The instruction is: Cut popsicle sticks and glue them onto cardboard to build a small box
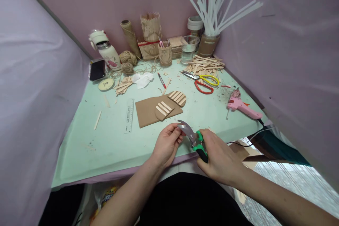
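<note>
Two bare hands work at the near edge of a table covered in pale mint-green cloth [106, 144]. The right hand [221, 155] is wrapped around the green-and-black handles of a pair of pruning shears with curved silver blades [189, 134], which point up and to the left. The left hand [166, 144] is beside those blades, thumb and fingers drawn together in a pinch at their tips — whether something small sits between the fingertips, I cannot tell. Just beyond lies a flat sheet of brown cardboard [145, 113], and on it two round-ended brown cardboard pieces: the nearer one [164, 108] bears three pale wooden strips, the farther one [178, 98] a fuller row. A clear plastic ruler [129, 116] lies left of the sheet. To the right are scissors with one yellow and one red handle [199, 77], beside a heap of wooden sticks [205, 64], and a pink glue gun [243, 107].
</note>
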### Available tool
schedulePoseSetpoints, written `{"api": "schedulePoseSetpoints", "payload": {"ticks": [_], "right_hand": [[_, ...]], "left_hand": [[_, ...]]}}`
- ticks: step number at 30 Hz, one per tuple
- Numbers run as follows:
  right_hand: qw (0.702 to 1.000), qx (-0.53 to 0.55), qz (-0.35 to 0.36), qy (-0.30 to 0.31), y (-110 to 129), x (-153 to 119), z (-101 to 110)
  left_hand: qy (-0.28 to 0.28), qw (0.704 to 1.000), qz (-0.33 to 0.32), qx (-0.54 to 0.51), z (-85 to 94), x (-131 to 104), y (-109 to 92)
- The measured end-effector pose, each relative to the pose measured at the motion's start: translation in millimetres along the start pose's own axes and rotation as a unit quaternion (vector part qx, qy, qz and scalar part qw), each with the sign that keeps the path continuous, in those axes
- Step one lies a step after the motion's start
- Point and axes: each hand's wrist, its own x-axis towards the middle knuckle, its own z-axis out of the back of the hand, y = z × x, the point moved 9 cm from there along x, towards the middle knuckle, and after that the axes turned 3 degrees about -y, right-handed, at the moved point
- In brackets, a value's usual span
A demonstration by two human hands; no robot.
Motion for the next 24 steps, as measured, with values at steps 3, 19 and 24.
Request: {"api": "schedulePoseSetpoints", "payload": {"ticks": [3,19,24], "right_hand": [[1.0,0.001,0.009,-0.018,1.6,-2.0,-1.7],[0.999,-0.005,0.019,-0.04,2.5,-5.2,-5.6],[1.0,0.003,0.007,-0.03,2.4,-4.0,-5.1]], "left_hand": [[0.001,1.0,-0.008,-0.006,-2.2,-3.9,1.8],[-0.009,0.998,-0.043,-0.042,-2.5,-8.4,11.5],[-0.009,0.998,-0.046,-0.041,-3.7,-7.8,9.7]]}}
